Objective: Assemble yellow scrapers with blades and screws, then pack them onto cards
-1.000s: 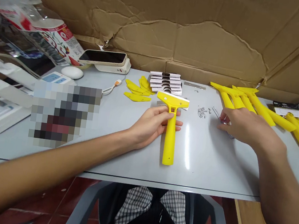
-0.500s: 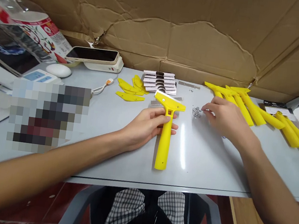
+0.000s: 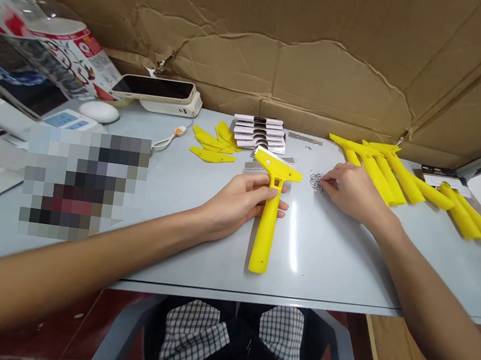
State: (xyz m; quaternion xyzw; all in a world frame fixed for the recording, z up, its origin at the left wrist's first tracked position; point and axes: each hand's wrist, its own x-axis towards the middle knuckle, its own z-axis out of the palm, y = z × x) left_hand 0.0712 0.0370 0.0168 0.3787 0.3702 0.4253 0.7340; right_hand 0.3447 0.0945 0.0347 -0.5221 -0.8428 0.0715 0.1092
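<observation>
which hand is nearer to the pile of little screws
Right. The right hand has its fingertips at the right edge of the screws; the left hand is farther off, holding the yellow scraper.

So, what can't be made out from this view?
All in the head view:
- Whether the right hand pinches a screw: its fingertips hide the spot, and the parts are tiny.
- How many screws are in the pile: too small, overlapping.
- Part of the left hand's fingers: behind the scraper's handle.
- What lies under the pixelated patch: blocked out.
- Print on the packet: too small.
</observation>
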